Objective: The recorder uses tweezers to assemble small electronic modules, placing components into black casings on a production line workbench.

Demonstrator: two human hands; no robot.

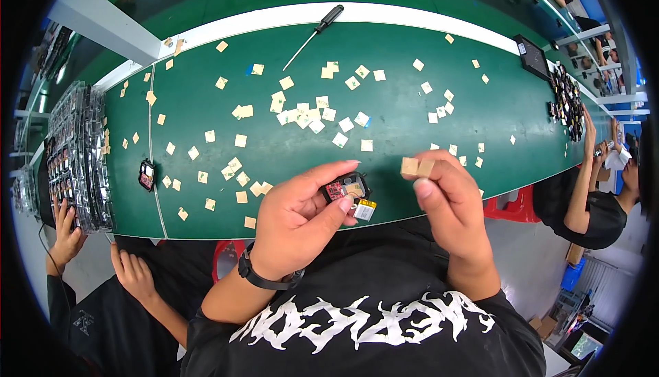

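My left hand, with a dark watch on the wrist, is closed on a small black device housing. Inside the housing a red circuit board shows, with a tan pad beside it. A silver battery with a yellow end hangs out of it by the thumb. To the right and apart from it, my right hand pinches a tan adhesive square between thumb and fingers. A second tan face shows against the fingertip; whether it is a separate piece I cannot tell.
Many cream paper squares lie scattered over the green table. A screwdriver lies at the far edge. Stacked trays and another device are left; a black bin and dark parts are right. Co-workers sit at both sides.
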